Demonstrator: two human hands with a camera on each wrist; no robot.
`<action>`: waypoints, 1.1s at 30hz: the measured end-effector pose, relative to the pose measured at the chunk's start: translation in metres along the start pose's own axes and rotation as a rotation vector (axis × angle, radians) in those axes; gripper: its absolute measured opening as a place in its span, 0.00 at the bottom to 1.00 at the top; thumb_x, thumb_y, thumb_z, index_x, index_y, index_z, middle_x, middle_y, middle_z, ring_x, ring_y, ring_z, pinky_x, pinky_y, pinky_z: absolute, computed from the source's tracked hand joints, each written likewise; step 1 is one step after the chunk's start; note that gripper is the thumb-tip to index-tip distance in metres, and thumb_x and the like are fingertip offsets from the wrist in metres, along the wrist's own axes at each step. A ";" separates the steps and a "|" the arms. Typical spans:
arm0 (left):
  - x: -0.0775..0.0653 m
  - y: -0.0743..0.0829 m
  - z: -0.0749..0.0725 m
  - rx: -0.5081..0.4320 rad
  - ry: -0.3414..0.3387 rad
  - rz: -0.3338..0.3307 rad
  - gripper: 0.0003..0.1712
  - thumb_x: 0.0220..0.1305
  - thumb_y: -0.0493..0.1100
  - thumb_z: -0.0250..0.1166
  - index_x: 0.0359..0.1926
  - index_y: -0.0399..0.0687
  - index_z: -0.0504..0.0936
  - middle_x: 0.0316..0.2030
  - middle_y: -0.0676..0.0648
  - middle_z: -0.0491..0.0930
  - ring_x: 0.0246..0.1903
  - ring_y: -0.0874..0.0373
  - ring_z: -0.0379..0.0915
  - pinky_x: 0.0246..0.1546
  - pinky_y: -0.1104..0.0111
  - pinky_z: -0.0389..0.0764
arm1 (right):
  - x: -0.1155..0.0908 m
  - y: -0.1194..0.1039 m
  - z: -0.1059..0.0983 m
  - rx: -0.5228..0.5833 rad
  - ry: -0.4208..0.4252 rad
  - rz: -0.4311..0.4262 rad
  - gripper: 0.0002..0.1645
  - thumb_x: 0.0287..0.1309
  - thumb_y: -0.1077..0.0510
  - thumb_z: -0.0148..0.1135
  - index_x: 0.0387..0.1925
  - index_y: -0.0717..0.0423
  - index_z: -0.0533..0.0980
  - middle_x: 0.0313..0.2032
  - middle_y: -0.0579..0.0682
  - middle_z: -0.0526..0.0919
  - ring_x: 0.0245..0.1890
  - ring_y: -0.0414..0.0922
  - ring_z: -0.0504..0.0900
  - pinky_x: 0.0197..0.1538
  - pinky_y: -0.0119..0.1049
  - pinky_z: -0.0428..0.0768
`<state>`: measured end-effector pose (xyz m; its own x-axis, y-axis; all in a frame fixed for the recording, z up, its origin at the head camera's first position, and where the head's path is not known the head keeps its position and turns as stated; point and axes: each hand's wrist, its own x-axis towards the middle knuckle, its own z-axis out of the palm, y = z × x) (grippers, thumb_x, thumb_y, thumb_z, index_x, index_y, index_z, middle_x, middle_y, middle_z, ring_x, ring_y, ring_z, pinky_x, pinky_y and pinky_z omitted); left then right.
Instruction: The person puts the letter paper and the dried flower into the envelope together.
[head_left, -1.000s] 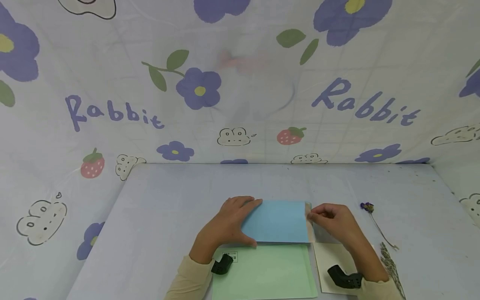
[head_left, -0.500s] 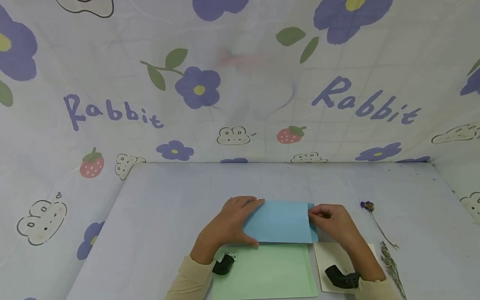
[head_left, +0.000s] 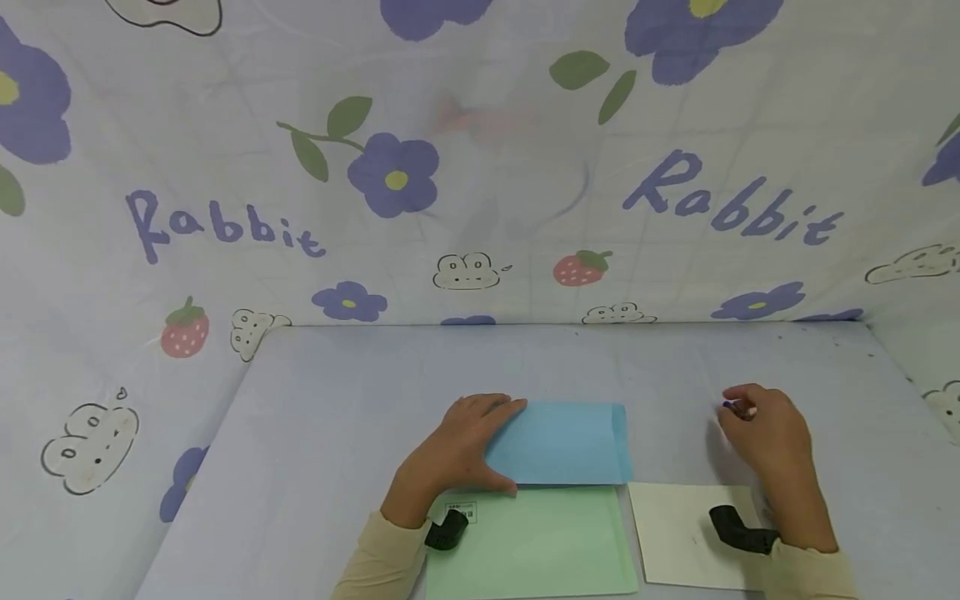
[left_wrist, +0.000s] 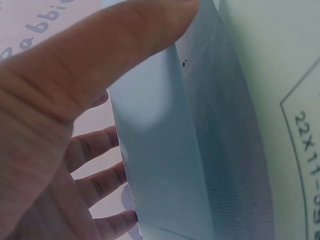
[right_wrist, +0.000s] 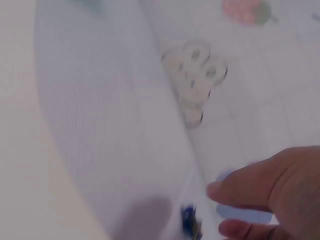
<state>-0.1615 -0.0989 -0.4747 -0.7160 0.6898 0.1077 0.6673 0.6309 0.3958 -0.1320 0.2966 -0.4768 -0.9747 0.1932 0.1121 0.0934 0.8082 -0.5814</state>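
Observation:
A light blue envelope [head_left: 562,442] lies mid-table, its narrow flap at the right end. My left hand [head_left: 461,450] holds the left part, thumb at the near edge and fingers at the far edge; the left wrist view shows them spanning the blue envelope [left_wrist: 160,165]. Off to the right, my right hand [head_left: 772,433] hovers over a small dried flower with a purple head [head_left: 738,409]. In the right wrist view the thumb and finger stand apart, with the dried flower head [right_wrist: 190,220] just beside them. Its stem is hidden by the hand.
A pale green envelope [head_left: 532,542] with a small printed box lies in front of the blue one. A cream card or envelope [head_left: 682,533] sits to its right, partly under my right wrist. A printed cloth wall [head_left: 510,167] rises behind the table.
The tan strip at the blue envelope's right end has gone inside, leaving the blue flap showing. My right hand has left the envelope and moved right to the dried flower. My left hand stays put.

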 end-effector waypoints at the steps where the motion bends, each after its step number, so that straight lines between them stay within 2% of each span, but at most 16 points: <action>1: 0.000 0.000 0.000 0.001 0.001 0.002 0.64 0.37 0.61 0.85 0.74 0.48 0.65 0.66 0.43 0.69 0.67 0.46 0.61 0.67 0.49 0.60 | 0.001 0.007 -0.002 -0.030 -0.009 0.025 0.20 0.61 0.61 0.63 0.50 0.72 0.77 0.41 0.70 0.78 0.40 0.64 0.76 0.35 0.52 0.73; 4: 0.000 0.000 0.000 -0.008 0.001 0.002 0.64 0.37 0.61 0.85 0.74 0.48 0.65 0.66 0.43 0.68 0.67 0.46 0.61 0.67 0.49 0.60 | 0.005 0.023 -0.004 -0.075 -0.048 0.085 0.24 0.60 0.61 0.63 0.52 0.75 0.73 0.41 0.72 0.77 0.40 0.66 0.76 0.36 0.56 0.73; 7: 0.001 -0.001 0.002 -0.005 0.000 0.000 0.64 0.37 0.61 0.85 0.74 0.48 0.65 0.66 0.43 0.68 0.67 0.46 0.61 0.67 0.49 0.60 | 0.007 0.029 -0.001 -0.090 -0.038 0.110 0.22 0.59 0.63 0.62 0.51 0.74 0.74 0.37 0.68 0.79 0.35 0.62 0.76 0.33 0.52 0.73; 12: 0.001 0.000 0.003 -0.003 0.003 -0.001 0.64 0.37 0.61 0.85 0.74 0.48 0.65 0.67 0.43 0.68 0.68 0.47 0.61 0.67 0.49 0.60 | 0.005 0.027 -0.003 -0.079 0.001 0.124 0.19 0.58 0.65 0.58 0.51 0.71 0.75 0.35 0.66 0.81 0.31 0.58 0.77 0.29 0.46 0.70; 14: 0.001 0.000 0.002 -0.003 0.006 0.005 0.64 0.38 0.61 0.84 0.74 0.48 0.65 0.66 0.43 0.68 0.67 0.46 0.61 0.67 0.49 0.59 | 0.002 0.023 -0.010 -0.050 0.018 0.111 0.19 0.60 0.65 0.58 0.53 0.70 0.75 0.36 0.65 0.81 0.32 0.58 0.77 0.29 0.44 0.70; 16: 0.001 0.001 0.001 0.003 0.006 0.010 0.64 0.38 0.61 0.84 0.74 0.48 0.65 0.67 0.43 0.68 0.68 0.46 0.60 0.67 0.49 0.59 | -0.001 0.017 -0.017 0.005 0.046 0.105 0.21 0.63 0.63 0.60 0.56 0.68 0.75 0.36 0.62 0.82 0.33 0.53 0.77 0.28 0.39 0.72; 18: 0.002 0.001 0.000 0.010 0.004 0.012 0.64 0.38 0.62 0.84 0.74 0.48 0.64 0.67 0.43 0.68 0.68 0.46 0.60 0.68 0.49 0.59 | -0.005 0.011 -0.026 0.121 0.074 0.112 0.22 0.65 0.61 0.63 0.58 0.64 0.75 0.35 0.53 0.83 0.33 0.44 0.77 0.28 0.34 0.74; 19: 0.002 0.001 0.000 0.011 0.002 0.013 0.64 0.38 0.62 0.84 0.74 0.48 0.64 0.67 0.43 0.68 0.68 0.46 0.60 0.67 0.49 0.59 | -0.006 0.007 -0.030 0.219 0.082 0.128 0.21 0.65 0.60 0.64 0.58 0.61 0.76 0.35 0.49 0.84 0.32 0.41 0.78 0.28 0.31 0.75; 21: 0.002 0.000 0.000 0.014 -0.002 0.010 0.64 0.38 0.62 0.84 0.74 0.48 0.64 0.67 0.43 0.68 0.68 0.46 0.60 0.67 0.49 0.59 | -0.007 0.001 -0.036 0.504 0.086 0.141 0.19 0.64 0.61 0.67 0.57 0.56 0.78 0.34 0.43 0.84 0.31 0.36 0.80 0.29 0.26 0.78; 23: 0.002 -0.001 -0.001 0.019 -0.004 0.009 0.64 0.38 0.62 0.84 0.74 0.48 0.65 0.67 0.42 0.68 0.68 0.46 0.60 0.67 0.49 0.60 | -0.007 -0.002 -0.040 0.819 0.055 0.120 0.18 0.63 0.65 0.67 0.54 0.53 0.79 0.34 0.40 0.85 0.30 0.35 0.83 0.32 0.25 0.80; 25: 0.002 -0.002 0.000 0.022 -0.005 0.007 0.64 0.38 0.62 0.84 0.74 0.47 0.65 0.66 0.42 0.68 0.67 0.46 0.60 0.67 0.49 0.61 | -0.005 -0.004 -0.039 1.083 -0.019 0.084 0.19 0.62 0.70 0.66 0.52 0.52 0.79 0.37 0.44 0.87 0.32 0.39 0.86 0.34 0.28 0.82; 26: 0.002 -0.002 0.000 0.026 -0.006 0.005 0.64 0.37 0.62 0.84 0.74 0.47 0.65 0.66 0.41 0.68 0.67 0.46 0.61 0.66 0.49 0.61 | -0.005 -0.005 -0.037 1.169 -0.068 0.062 0.20 0.61 0.72 0.64 0.52 0.53 0.79 0.38 0.47 0.87 0.33 0.41 0.87 0.35 0.29 0.83; 29: 0.001 -0.003 0.001 0.019 -0.014 -0.005 0.64 0.37 0.62 0.84 0.74 0.47 0.65 0.67 0.41 0.68 0.67 0.45 0.61 0.66 0.49 0.61 | -0.001 -0.006 -0.028 1.232 -0.213 0.019 0.21 0.63 0.75 0.60 0.53 0.53 0.79 0.39 0.50 0.87 0.36 0.44 0.88 0.37 0.32 0.84; 33: 0.000 -0.002 0.001 -0.002 -0.017 -0.018 0.64 0.37 0.62 0.84 0.74 0.48 0.64 0.67 0.41 0.67 0.68 0.45 0.60 0.67 0.48 0.60 | 0.002 -0.006 -0.015 1.153 -0.391 -0.006 0.22 0.65 0.74 0.59 0.53 0.50 0.78 0.39 0.53 0.87 0.37 0.46 0.88 0.40 0.34 0.84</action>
<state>-0.1627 -0.0998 -0.4768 -0.7245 0.6840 0.0849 0.6536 0.6427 0.3997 -0.1317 0.3001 -0.4609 -0.9885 -0.1503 -0.0171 0.0471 -0.1979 -0.9791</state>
